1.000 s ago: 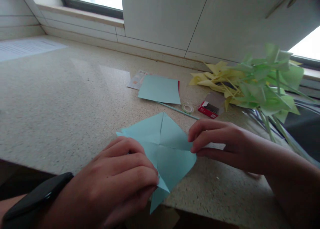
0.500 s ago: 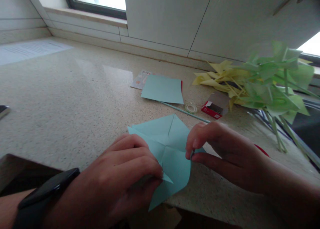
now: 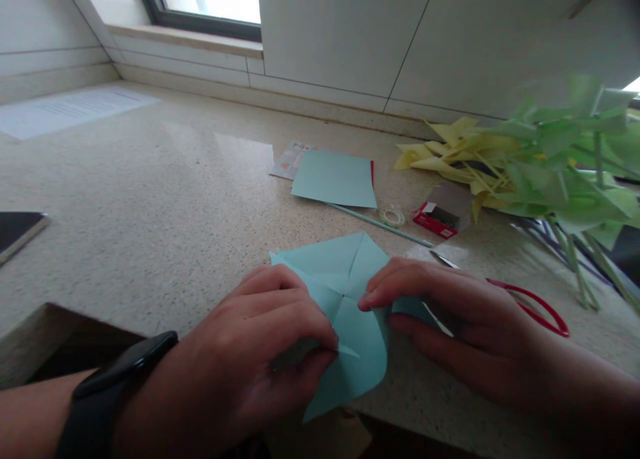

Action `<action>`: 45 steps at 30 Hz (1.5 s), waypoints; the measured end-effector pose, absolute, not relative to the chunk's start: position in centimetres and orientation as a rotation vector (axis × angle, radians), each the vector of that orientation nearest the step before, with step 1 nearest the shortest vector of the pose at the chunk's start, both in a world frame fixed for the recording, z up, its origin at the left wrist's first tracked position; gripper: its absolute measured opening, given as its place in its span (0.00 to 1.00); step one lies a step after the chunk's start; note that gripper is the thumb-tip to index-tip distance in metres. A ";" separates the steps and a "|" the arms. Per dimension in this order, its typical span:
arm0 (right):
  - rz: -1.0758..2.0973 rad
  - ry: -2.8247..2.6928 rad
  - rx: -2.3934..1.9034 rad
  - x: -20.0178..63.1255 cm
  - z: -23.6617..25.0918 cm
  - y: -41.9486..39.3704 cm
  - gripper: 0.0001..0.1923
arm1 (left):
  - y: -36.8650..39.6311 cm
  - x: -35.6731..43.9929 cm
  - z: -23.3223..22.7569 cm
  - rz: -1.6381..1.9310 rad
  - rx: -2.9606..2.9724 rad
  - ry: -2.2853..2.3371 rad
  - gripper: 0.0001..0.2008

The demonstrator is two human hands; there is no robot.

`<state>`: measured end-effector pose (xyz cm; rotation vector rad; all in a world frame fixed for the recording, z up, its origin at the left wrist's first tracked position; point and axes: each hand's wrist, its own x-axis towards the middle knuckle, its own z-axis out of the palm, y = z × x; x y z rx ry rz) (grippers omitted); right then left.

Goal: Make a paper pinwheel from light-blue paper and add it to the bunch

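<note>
At the front of the speckled counter [image 3: 200, 205], a creased pale-blue paper square [image 3: 361, 331] was pinched by the left hand [image 3: 250, 345]; its corner, gripped by the right hand [image 3: 455, 322], had been curled farther inward. Beyond, red-handled metal scissors [image 3: 555, 322] were more exposed.

Matt, creased paper is seen in the blue sheet [image 3: 363, 332], light is thrown back by the glossy, speckled, stone-like countertop [image 3: 200, 199], and shiny metal is flashed by the scissor blade [image 3: 444, 259]!

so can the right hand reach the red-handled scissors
Probably yes: the red-handled scissors lie close, partly hidden by the right hand, though it must likely leave the creased blue paper first.
</note>
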<state>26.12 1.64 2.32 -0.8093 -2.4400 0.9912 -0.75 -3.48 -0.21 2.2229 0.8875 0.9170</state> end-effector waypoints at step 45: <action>1.014 -2.192 -0.918 23.3 2.7 -0.5 0.03 | -3.8 -0.5 0.4 0.947 2.289 0.886 0.05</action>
